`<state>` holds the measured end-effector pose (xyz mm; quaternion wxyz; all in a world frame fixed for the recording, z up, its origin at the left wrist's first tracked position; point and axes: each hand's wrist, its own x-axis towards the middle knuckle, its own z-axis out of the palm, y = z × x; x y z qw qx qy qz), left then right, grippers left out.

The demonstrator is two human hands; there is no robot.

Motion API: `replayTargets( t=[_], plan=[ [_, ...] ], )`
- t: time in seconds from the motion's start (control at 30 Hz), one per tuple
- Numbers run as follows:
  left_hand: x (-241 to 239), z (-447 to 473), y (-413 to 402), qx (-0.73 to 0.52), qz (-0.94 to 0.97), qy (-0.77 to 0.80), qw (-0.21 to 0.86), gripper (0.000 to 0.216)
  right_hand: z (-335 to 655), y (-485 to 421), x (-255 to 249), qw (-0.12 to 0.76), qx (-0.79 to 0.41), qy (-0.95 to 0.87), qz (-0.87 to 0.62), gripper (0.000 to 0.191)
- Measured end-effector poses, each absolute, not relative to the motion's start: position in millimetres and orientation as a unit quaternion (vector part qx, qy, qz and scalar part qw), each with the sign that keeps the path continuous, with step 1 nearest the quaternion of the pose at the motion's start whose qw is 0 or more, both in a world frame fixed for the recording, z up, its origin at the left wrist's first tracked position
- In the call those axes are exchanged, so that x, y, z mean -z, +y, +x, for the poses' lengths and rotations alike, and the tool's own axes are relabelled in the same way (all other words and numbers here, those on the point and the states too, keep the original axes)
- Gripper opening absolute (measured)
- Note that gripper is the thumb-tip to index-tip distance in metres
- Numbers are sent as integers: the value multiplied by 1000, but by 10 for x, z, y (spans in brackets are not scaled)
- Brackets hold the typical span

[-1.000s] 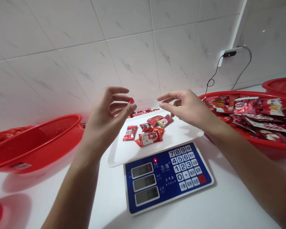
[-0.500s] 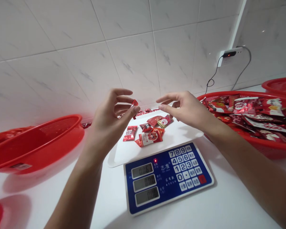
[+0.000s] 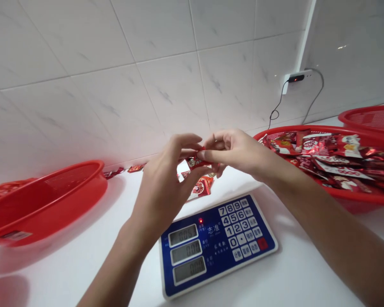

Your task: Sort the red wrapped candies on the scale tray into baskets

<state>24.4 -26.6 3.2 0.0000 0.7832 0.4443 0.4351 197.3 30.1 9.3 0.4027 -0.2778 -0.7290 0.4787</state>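
Above the white tray point(image 3: 235, 184) of a blue-faced electronic scale point(image 3: 217, 238), both hands meet on a small red-wrapped candy point(image 3: 193, 162). The left hand point(image 3: 166, 179) comes up from below with its back to the camera, its thumb and curled fingertips pinching the candy's near end. The right hand point(image 3: 240, 151) reaches in from the right, its thumb and forefinger nipping the other end while the remaining fingers stay loosely bent. The candy hangs in the air between the two pinches, clear of the tray. Beneath the hands, a few more wrapped sweets point(image 3: 201, 187) lie on the tray, partly hidden by the left hand. The scale stands on a white counter with its keypad and three displays facing the person; the digits are too blurred to read. Just right of it sits a red basket point(image 3: 355, 196) heaped with red packets point(image 3: 326, 155), and a second red basket point(image 3: 371, 117) shows behind that. A red bowl point(image 3: 51, 200) rests well off to the left, and two loose wrappers point(image 3: 115, 172) lie by the tiled wall. A plug point(image 3: 296, 78) with a dark cable sits in the wall socket.
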Motion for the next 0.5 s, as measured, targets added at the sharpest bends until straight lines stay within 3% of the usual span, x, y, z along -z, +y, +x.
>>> replayTargets(
  t=[0.13,0.23,0.33,0.43,0.5],
  plan=[
    [-11,46,-89,-337,795,501,58,56,2372,352,-252,456,-241,-749,-416,8],
    [108,-162,121,-158,773,611,66,95,2870,364,-400,407,-53,-699,-586,9],
    [273,-224,279,-90,768,624,114,112,3260,454,-433,311,-41,-663,-680,12],
    [364,-75,355,-66,771,626,98,109,3421,582,-374,223,-75,-668,-706,22],
    [370,70,389,-37,776,624,85,104,3439,624,-341,208,-71,-670,-709,30]
  ],
)
